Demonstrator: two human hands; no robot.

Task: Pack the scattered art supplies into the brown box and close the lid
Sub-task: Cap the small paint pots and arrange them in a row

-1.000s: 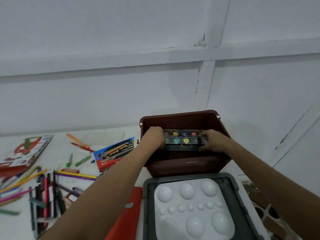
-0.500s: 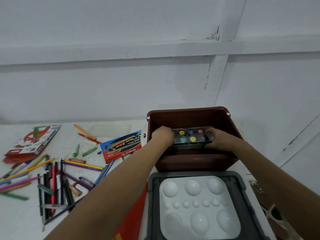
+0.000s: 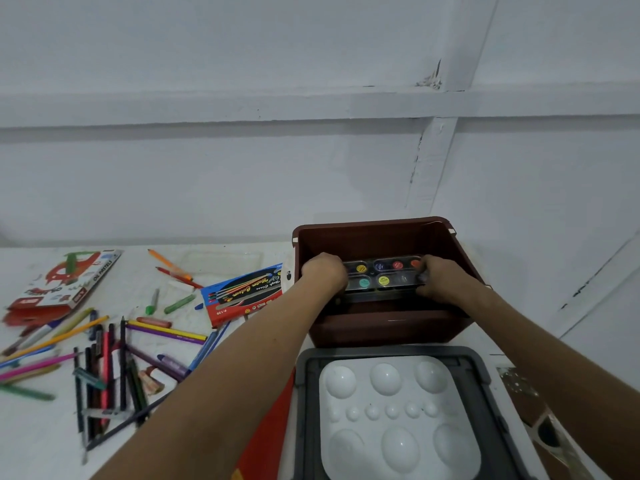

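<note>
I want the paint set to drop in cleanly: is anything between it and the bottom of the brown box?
Nothing visible blocks it. Left hand and right hand hold the paint set by its ends inside the brown box; the floor beneath it is hidden.

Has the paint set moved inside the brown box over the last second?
No clear move. The paint set sits at the same spot between the brown box walls, gripped by the left hand and right hand.

table (image 3: 214, 258): white | on it: brown box (image 3: 388, 327), pencils (image 3: 104, 368), oil-pastel pack (image 3: 65, 282)
</note>
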